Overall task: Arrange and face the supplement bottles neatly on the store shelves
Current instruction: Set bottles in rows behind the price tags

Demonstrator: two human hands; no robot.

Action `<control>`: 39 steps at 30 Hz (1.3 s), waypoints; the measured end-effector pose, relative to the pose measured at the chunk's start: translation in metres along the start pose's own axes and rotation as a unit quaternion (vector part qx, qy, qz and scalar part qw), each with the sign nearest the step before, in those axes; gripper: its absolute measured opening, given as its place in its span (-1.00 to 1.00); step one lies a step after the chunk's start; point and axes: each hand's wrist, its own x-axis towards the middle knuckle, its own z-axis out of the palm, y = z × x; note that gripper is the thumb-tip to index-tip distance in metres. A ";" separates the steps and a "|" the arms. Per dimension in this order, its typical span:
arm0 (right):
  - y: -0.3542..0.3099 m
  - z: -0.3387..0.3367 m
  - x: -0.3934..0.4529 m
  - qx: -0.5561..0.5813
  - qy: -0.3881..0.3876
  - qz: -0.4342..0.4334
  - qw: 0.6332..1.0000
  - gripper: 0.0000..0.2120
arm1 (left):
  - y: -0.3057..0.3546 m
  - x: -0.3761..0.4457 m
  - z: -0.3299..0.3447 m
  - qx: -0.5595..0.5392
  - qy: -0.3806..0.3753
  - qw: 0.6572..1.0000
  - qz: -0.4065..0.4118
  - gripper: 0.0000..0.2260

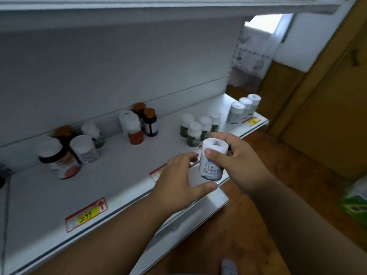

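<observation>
A white cylindrical plastic bottle (212,158) is showing dark printed characters on its pale label. Four white-capped green-labelled bottles (199,128) are standing on the white metal shelf (123,171), whose red-bordered price tag (86,214) is showing yellow.

A white bottle (212,161) with printed label stands upright over the shelf's (59,187) front edge; other bottles (196,128) stand grouped behind.
</observation>
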 end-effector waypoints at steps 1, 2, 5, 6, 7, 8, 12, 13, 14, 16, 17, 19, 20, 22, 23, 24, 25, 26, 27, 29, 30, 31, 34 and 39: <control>0.004 -0.016 -0.001 -0.006 0.013 -0.006 1.000 -0.67 | 0.007 0.009 0.011 0.005 -0.003 1.000 0.011 -0.23; 0.010 -0.033 -0.001 -0.010 0.025 -0.012 1.000 -0.67 | 0.015 0.019 0.023 0.006 -0.007 1.000 0.018 -0.24; 0.023 -0.092 0.010 -0.019 0.048 -0.032 0.998 -0.65 | 0.043 0.060 0.065 0.006 -0.008 1.000 0.027 -0.25; 0.028 -0.112 0.018 -0.034 0.045 -0.041 0.998 -0.64 | 0.053 0.074 0.081 0.004 -0.002 1.000 0.030 -0.27; 0.033 -0.132 0.025 -0.049 0.042 -0.047 0.997 -0.63 | 0.063 0.088 0.097 0.004 0.002 1.000 0.031 -0.29; 0.037 -0.151 0.033 -0.059 0.039 -0.050 0.996 -0.62 | 0.074 0.101 0.111 0.006 0.002 1.000 0.031 -0.31; 0.042 -0.211 0.071 -0.077 -0.003 -0.062 0.995 -0.59 | 0.105 0.149 0.146 0.004 0.026 1.000 -0.002 -0.29; 0.041 -0.221 0.083 -0.085 -0.014 -0.070 0.994 -0.59 | 0.110 0.161 0.150 0.004 0.034 0.999 -0.011 -0.30; 0.042 -0.230 0.096 -0.095 -0.022 -0.076 0.992 -0.59 | 0.112 0.171 0.153 0.011 0.041 0.999 -0.015 -0.31; 0.047 -0.239 0.122 -0.115 -0.031 -0.083 0.989 -0.58 | 0.111 0.188 0.156 0.034 0.059 0.997 -0.021 -0.32; 0.050 -0.241 0.135 -0.126 -0.037 -0.082 0.988 -0.57 | 0.108 0.196 0.157 0.047 0.066 0.996 -0.026 -0.32; 0.051 -0.244 0.164 -0.144 -0.053 -0.080 0.985 -0.60 | 0.098 0.213 0.155 0.075 0.080 0.993 -0.043 -0.31; 0.048 -0.245 0.180 -0.152 -0.054 -0.082 0.983 -0.62 | 0.093 0.222 0.154 0.089 0.090 0.991 -0.051 -0.31; 0.040 -0.247 0.214 -0.176 -0.044 -0.093 0.979 -0.63 | 0.083 0.243 0.151 0.113 0.122 0.984 -0.064 -0.34; 0.036 -0.247 0.229 -0.190 -0.042 -0.098 0.976 -0.62 | 0.080 0.251 0.150 0.122 0.139 0.980 -0.071 -0.37; 0.033 -0.247 0.243 -0.198 -0.045 -0.102 0.974 -0.63 | 0.079 0.259 0.151 0.130 0.156 0.977 -0.071 -0.41; 0.030 -0.246 0.257 -0.193 -0.050 -0.108 0.974 -0.65 | 0.079 0.266 0.151 0.141 0.169 0.973 -0.062 -0.45; 0.028 -0.244 0.271 -0.180 -0.057 -0.110 0.976 -0.66 | 0.080 0.272 0.152 0.155 0.178 0.971 -0.047 -0.49; 0.028 -0.241 0.286 -0.176 -0.062 -0.113 0.976 -0.66 | 0.081 0.277 0.154 0.170 0.179 0.968 -0.035 -0.52; 0.030 -0.234 0.317 -0.236 -0.072 -0.134 0.960 -0.60 | 0.082 0.287 0.158 0.206 0.177 0.962 -0.020 -0.57; 0.033 -0.230 0.332 -0.266 -0.085 -0.148 0.949 -0.56 | 0.081 0.292 0.160 0.223 0.181 0.958 -0.017 -0.59; 0.035 -0.225 0.346 -0.279 -0.106 -0.162 0.940 -0.53 | 0.082 0.297 0.162 0.241 0.186 0.952 -0.013 -0.61; 0.047 -0.207 0.382 -0.319 -0.205 -0.197 0.904 -0.52 | 0.080 0.312 0.173 0.294 0.194 0.936 0.008 -0.72; 0.068 -0.180 0.419 -0.414 -0.373 -0.183 0.810 -0.54 | 0.079 0.314 0.185 0.312 0.216 0.925 -0.028 -0.77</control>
